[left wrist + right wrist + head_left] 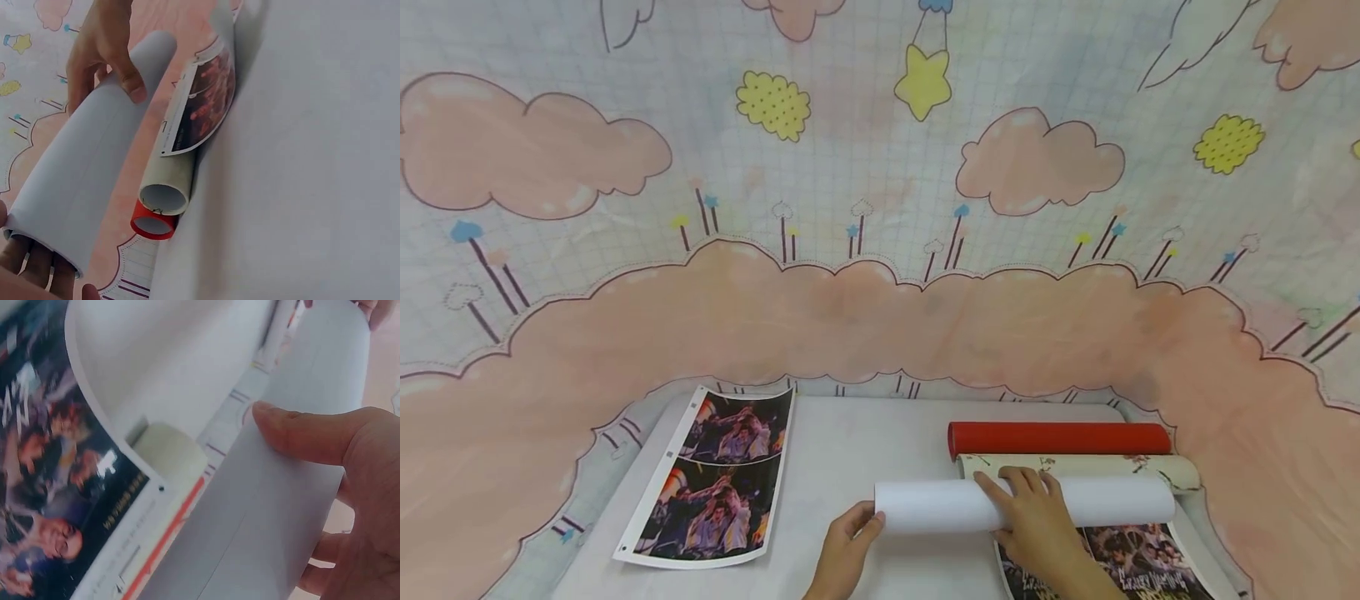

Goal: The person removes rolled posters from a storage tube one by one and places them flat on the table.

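A rolled-up sheet of white paper [932, 507] is held level above the table in the head view. At its left end my left hand [844, 546] pinches the rim; the left wrist view shows several fingers [37, 262] tucked inside the open end. My right hand [1037, 521] grips the roll [250, 506] from above, near its middle. In the right wrist view the right thumb [300, 431] lies along one side, with the other fingers round the far side. A paper edge line runs lengthwise down the roll.
A red tube [1060, 439] and a cream roll with a branch pattern [1183, 473] lie behind the white roll. A printed poster [1142, 558] lies at front right, its edge curling over the cream roll. A photo sheet [722, 483] lies left on the white table [857, 433].
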`<state>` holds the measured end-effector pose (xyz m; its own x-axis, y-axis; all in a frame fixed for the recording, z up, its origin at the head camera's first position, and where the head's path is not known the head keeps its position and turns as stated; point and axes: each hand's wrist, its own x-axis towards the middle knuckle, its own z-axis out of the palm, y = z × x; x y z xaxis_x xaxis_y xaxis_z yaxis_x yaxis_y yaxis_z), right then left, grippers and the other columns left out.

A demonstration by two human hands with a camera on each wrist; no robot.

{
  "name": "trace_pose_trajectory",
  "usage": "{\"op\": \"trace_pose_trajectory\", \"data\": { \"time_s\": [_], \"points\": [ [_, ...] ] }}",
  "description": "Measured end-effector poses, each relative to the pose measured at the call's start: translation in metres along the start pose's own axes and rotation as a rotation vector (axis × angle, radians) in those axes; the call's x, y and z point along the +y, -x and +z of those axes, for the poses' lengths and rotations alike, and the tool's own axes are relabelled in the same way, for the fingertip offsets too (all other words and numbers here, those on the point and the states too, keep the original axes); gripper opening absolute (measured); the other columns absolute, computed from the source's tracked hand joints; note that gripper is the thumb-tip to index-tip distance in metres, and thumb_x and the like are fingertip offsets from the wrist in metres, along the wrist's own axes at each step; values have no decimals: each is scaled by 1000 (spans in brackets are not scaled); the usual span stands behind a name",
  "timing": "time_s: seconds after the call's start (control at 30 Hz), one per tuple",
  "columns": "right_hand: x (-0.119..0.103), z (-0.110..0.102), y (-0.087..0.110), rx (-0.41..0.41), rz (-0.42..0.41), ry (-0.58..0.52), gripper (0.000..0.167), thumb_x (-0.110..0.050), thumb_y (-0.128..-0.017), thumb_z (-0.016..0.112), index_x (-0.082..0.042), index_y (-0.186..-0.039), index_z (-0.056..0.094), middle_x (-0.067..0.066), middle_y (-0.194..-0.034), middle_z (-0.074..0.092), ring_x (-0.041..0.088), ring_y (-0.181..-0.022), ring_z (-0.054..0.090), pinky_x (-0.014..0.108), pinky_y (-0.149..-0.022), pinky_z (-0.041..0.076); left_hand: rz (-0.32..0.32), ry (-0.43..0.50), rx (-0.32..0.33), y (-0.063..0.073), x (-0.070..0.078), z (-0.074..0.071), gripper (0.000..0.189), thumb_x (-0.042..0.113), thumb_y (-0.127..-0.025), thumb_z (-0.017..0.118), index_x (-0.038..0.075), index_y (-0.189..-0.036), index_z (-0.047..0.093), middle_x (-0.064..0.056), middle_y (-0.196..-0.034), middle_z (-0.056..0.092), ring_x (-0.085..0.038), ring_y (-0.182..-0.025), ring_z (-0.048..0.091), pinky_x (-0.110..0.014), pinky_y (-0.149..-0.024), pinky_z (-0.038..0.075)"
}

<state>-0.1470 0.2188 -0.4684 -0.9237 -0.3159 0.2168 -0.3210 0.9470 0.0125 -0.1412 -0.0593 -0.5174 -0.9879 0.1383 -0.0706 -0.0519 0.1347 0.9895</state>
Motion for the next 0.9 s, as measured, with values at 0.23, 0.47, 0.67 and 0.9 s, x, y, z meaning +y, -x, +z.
{"op": "trace_pose_trajectory", "data": {
  "time_s": [0.23, 0.47, 0.67, 0.9],
  "points": [
    [-9, 12, 5, -48, 28, -32, 78, -29, -63, 91, -29, -134, 59, 7, -121, 60, 32, -115, 54, 64, -98, 40, -36, 88, -80, 3, -14, -11, 51, 32, -102, 48, -11, -129, 55, -27, -136, 56, -49, -134, 43, -64, -108, 36],
    [-17, 25, 12, -67, 30, -49, 74, -29, -63, 91, -29, -131, 61, 7, -118, 60, 32, -112, 55, 62, -96, 42, -165, 195, -206, 1, -23, -18, 62, 33, -105, 40, -20, -138, 37, -34, -147, 39, -51, -140, 30, -63, -114, 27],
    [-18, 41, 19, -77, 24, -48, 74, -31, -61, 91, -27, -130, 62, 8, -115, 60, 32, -110, 56, 63, -93, 43, -227, 217, -247, 2, -32, -18, 62, 32, -106, 41, -21, -139, 35, -34, -147, 39, -50, -139, 33, -61, -114, 28],
    [-20, 51, 19, -151, 21, -113, 74, -31, -65, 89, -24, -132, 60, 8, -117, 60, 32, -111, 55, 64, -93, 42, -233, 89, -209, 2, -38, -21, 60, 30, -104, 44, -21, -136, 39, -35, -143, 43, -54, -138, 30, -65, -112, 28]
  ]
}}
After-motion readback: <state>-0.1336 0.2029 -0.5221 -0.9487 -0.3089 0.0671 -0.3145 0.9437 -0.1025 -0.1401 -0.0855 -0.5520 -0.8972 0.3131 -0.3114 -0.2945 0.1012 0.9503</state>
